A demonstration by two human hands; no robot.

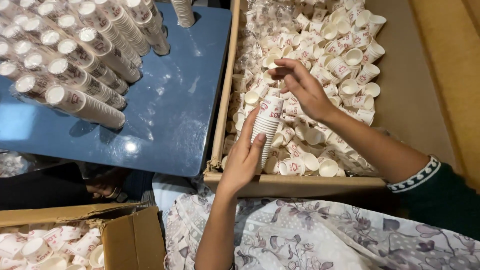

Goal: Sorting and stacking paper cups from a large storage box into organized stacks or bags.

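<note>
One tall stack of small white paper cups [266, 127] stands upright in my left hand [243, 160], fingers wrapped round its lower half. My right hand [304, 90] hovers just above the stack's top, fingertips spread and holding nothing.

blue glossy tabletop [175, 100], lamp glare | tan floor [415, 75] | floral cloth [310, 235] below

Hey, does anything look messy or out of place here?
Nothing stands out. Loose cups fill the box, and the left hand holds a neat stack, with the right hand above it.
</note>
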